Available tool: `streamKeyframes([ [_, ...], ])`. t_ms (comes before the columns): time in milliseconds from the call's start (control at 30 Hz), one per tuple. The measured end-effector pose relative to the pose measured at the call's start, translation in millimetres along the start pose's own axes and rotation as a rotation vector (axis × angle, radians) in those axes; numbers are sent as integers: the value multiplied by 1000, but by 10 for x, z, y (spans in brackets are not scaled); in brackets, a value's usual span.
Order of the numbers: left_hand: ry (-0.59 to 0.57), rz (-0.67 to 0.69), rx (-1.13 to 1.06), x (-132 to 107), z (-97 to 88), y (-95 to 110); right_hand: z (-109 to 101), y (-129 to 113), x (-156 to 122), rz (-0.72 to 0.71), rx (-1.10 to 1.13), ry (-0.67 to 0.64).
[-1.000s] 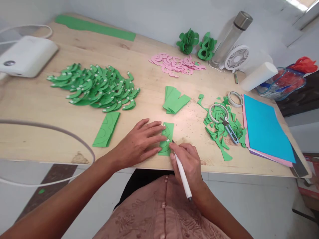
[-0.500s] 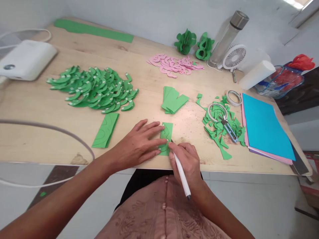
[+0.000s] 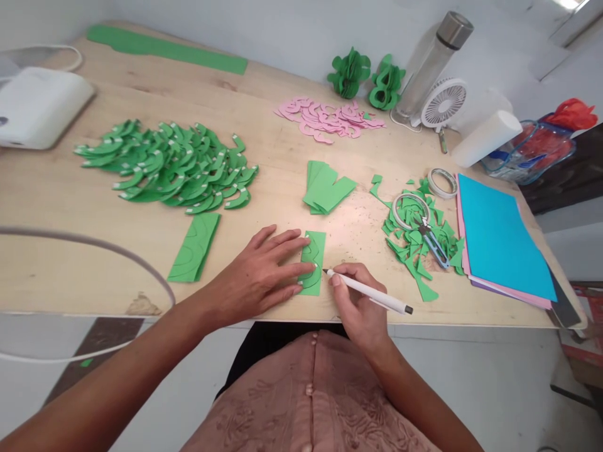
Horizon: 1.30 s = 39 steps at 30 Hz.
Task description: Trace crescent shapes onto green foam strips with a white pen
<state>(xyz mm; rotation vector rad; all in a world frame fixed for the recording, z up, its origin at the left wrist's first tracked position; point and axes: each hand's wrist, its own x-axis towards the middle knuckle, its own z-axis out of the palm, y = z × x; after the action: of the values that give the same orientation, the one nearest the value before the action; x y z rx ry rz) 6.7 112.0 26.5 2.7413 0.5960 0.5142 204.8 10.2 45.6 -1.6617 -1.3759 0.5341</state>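
My left hand (image 3: 261, 273) lies flat with fingers spread on a small green paper strip (image 3: 315, 251) near the table's front edge, pinning it down. Curved pencil lines show on the strip. My right hand (image 3: 360, 301) is closed around a white pen (image 3: 372, 292), whose tip touches the strip's right edge while its back end points to the right.
A heap of green curved cutouts (image 3: 169, 166), another marked green strip (image 3: 195, 247), folded green strips (image 3: 327, 187), pink cutouts (image 3: 327, 118), green scraps with scissors (image 3: 431, 242) and tape rolls (image 3: 443, 182), a blue paper stack (image 3: 502, 242), a small fan (image 3: 443, 103), a bottle (image 3: 431, 63) lie on the wooden table (image 3: 66, 251).
My right hand has swung the pen so its back end points right instead of toward me. The left hand stays pressed on the strip.
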Motion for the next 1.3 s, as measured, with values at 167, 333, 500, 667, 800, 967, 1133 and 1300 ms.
streamKeyframes([
  [167, -1, -8, -14, -10, 7, -11, 2, -6, 8, -24, -34, -6],
  [333, -5, -13, -25, -12, 10, -15, -3, -13, 17, -67, -72, -12],
  [500, -18, -12, -23, -8, 5, -11, -5, -25, 23, -88, -95, -21],
  [667, -12, -20, -21, -5, 3, -6, -11, -32, 25, -89, -100, -23],
  [800, -14, -23, -21, -8, 6, -16, -7, -35, 22, -95, -109, -9],
  [967, -19, -17, -16, -11, 11, -19, -9, -39, 17, -114, -117, -7],
  [1133, -9, -16, -25, -11, 25, -25, -19, -45, 17, -114, -129, -12],
  [1300, -13, -11, -20, -11, 22, -30, -18, -46, 14, -130, -150, -13],
])
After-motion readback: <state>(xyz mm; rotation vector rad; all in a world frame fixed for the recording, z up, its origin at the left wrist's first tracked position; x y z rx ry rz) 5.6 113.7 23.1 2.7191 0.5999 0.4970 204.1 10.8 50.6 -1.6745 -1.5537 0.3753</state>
